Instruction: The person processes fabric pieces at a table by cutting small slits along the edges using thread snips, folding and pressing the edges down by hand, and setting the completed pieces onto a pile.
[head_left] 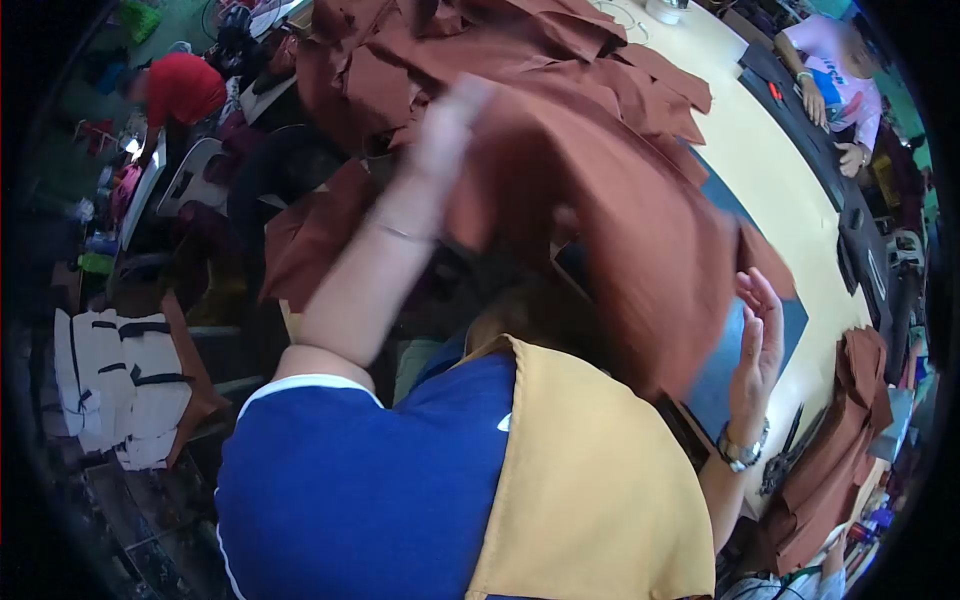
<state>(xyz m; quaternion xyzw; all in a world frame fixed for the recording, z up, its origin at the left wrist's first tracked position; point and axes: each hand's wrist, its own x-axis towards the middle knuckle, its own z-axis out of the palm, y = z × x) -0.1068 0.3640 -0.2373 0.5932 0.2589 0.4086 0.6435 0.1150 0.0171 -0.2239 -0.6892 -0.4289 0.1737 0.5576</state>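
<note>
My left hand, smeared by motion, reaches forward at the upper end of a large brown cloth. The cloth is lifted and blurred, sweeping from that hand down to the right. It appears gripped there, though the fingers are not sharp. My right hand is raised beside the cloth's right edge, fingers stretched out and nothing in them. Below it lies a dark blue board on the pale table, partly covered by the cloth.
A heap of brown cloth pieces covers the table's far end. More brown cloth lies at the right. White pieces with black straps are at the left. One person works across the table over dark material; another in red bends at the left.
</note>
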